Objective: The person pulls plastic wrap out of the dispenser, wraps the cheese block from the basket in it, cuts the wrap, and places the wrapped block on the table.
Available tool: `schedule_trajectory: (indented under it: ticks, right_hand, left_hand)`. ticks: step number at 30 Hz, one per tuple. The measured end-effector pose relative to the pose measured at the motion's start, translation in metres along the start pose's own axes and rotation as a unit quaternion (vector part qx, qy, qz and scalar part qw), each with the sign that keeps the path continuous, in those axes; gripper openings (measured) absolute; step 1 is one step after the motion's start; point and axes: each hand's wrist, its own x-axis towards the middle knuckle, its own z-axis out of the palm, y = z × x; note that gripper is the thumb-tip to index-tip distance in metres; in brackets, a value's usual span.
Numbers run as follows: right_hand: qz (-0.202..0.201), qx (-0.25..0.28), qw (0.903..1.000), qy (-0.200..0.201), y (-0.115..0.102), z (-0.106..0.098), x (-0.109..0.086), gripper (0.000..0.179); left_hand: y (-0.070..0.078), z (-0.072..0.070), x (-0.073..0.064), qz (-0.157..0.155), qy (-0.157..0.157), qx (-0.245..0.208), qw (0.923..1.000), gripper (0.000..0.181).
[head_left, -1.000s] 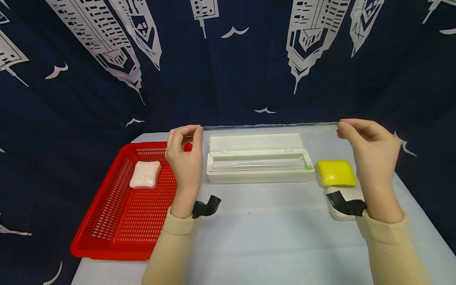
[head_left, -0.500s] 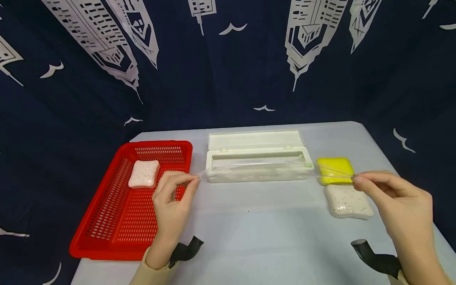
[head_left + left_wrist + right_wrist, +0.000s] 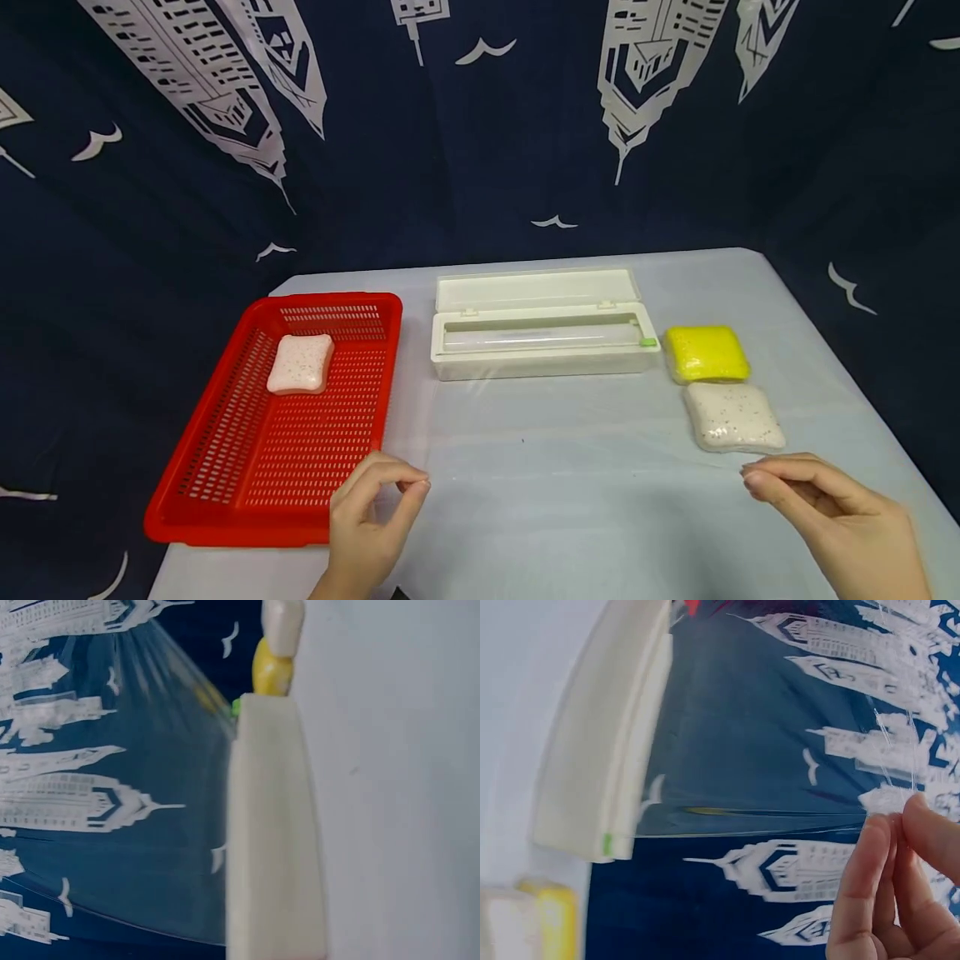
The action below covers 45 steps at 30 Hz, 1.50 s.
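Clear plastic wrap [image 3: 765,772] stretches between my two hands and is barely visible in the head view. My left hand [image 3: 375,525] pinches its left corner beside the red basket's front right side. My right hand [image 3: 843,521] pinches the right corner, just in front of a speckled white pillow-shaped block [image 3: 735,417]. Beyond the hands stands a white wrap dispenser box [image 3: 543,365], lid up, with a clear roll inside and a green slider [image 3: 648,342] at its right end. In the left wrist view, my left hand is out of sight.
A red perforated basket [image 3: 393,367] stands at the left, holding a pale pink speckled block [image 3: 300,364]. Behind the white block lies a yellow one [image 3: 707,354], right of the dispenser. A pale cloth covers the table [image 3: 570,550]; a dark printed curtain [image 3: 450,167] hangs behind.
Both hands have come down and toward me from above the table's far edge, drawing the wrap over the dispenser to the near side. The dispenser, basket and blocks have stayed put.
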Motion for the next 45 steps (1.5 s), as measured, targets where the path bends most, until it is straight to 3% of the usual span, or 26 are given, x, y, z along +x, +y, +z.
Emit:
schedule_trajectory:
  ticks: [4, 8, 11, 15, 20, 23, 27, 30, 32, 35, 38, 41, 45]
  right_hand:
    - [0.094, -0.005, 0.9931, -0.070, 0.023, 0.004, -0.008, 0.022]
    - [0.174, -0.018, 0.9757, -0.131, 0.043, 0.010, -0.012, 0.032]
    - [0.224, -0.038, 0.9582, -0.173, 0.055, 0.017, -0.012, 0.038]
    - [0.256, -0.066, 0.9397, -0.217, 0.070, 0.029, -0.007, 0.044]
    - [0.231, -0.103, 0.9363, -0.243, 0.079, 0.044, -0.001, 0.046]
    - [0.210, -0.105, 0.9366, -0.260, 0.083, 0.051, -0.001, 0.039]
    - [0.188, -0.122, 0.9362, -0.271, 0.090, 0.062, 0.000, 0.037]
    - [0.175, -0.147, 0.9359, -0.268, 0.093, 0.070, 0.002, 0.040]
    - [0.163, -0.161, 0.9365, -0.266, 0.094, 0.073, 0.003, 0.040]
    - [0.161, -0.177, 0.9336, -0.267, 0.093, 0.076, 0.004, 0.042]
    - [0.155, -0.193, 0.9313, -0.267, 0.093, 0.078, 0.005, 0.045]
    - [0.139, -0.204, 0.9361, -0.250, 0.091, 0.081, 0.005, 0.041]
    - [0.104, -0.214, 0.9469, -0.216, 0.088, 0.085, 0.004, 0.035]
  left_hand:
    - [0.000, -0.002, -0.025, -0.023, -0.021, 0.004, 0.9995, 0.012]
    - [0.000, -0.005, -0.045, -0.076, -0.049, 0.013, 0.9958, 0.008]
    - [-0.003, -0.006, -0.058, -0.120, -0.079, 0.026, 0.9893, 0.012]
    - [-0.014, -0.005, -0.074, -0.174, -0.131, 0.058, 0.9743, 0.018]
    - [-0.025, -0.001, -0.086, -0.250, -0.193, 0.099, 0.9434, 0.027]
    - [-0.029, 0.001, -0.090, -0.261, -0.216, 0.121, 0.9331, 0.032]
    - [-0.034, 0.003, -0.092, -0.261, -0.221, 0.136, 0.9298, 0.034]
    - [-0.036, 0.002, -0.093, -0.291, -0.234, 0.140, 0.9171, 0.031]
    - [-0.038, 0.001, -0.092, -0.317, -0.253, 0.140, 0.9033, 0.027]
    - [-0.041, 0.000, -0.093, -0.332, -0.281, 0.144, 0.8889, 0.022]
    - [-0.042, 0.000, -0.094, -0.321, -0.296, 0.152, 0.8870, 0.019]
    - [-0.043, 0.001, -0.095, -0.312, -0.300, 0.168, 0.8857, 0.018]
    - [-0.041, 0.003, -0.092, -0.327, -0.312, 0.183, 0.8732, 0.015]
